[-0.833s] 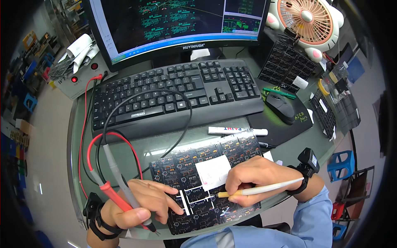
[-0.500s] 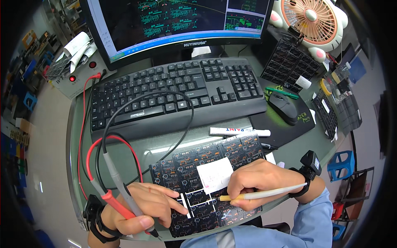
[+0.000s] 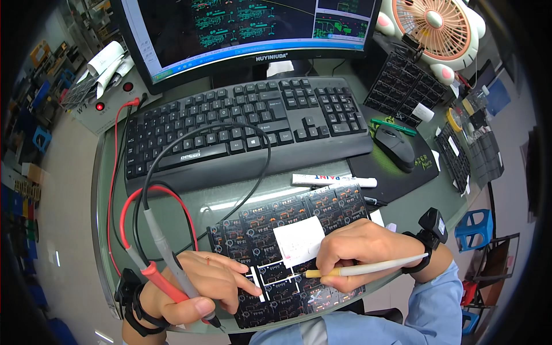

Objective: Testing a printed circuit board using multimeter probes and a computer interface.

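Note:
A dark printed circuit board panel (image 3: 345, 207) with many repeated sections lies at the desk's front edge. My left hand (image 3: 201, 282) rests on its left part, fingertips touching beside a white strip (image 3: 257, 282). Tucked between that hand's thumb and palm are a red test probe (image 3: 164, 284) and a grey test probe (image 3: 167, 247), with leads looping upward. My right hand (image 3: 365, 250) pinches a slim white-handled, pen-like tool (image 3: 379, 267) with a yellow front part. Its dark tip is at white lines on the panel. A white paper slip (image 3: 299, 238) lies beside the right fingers.
Behind the panel are a white marker (image 3: 333, 181), a black keyboard (image 3: 241, 129) and a monitor (image 3: 247, 29). A mouse (image 3: 394, 146) and a green pen (image 3: 394, 126) sit at the right, near a fan (image 3: 434, 23). A box with red leads (image 3: 115, 106) stands at the left.

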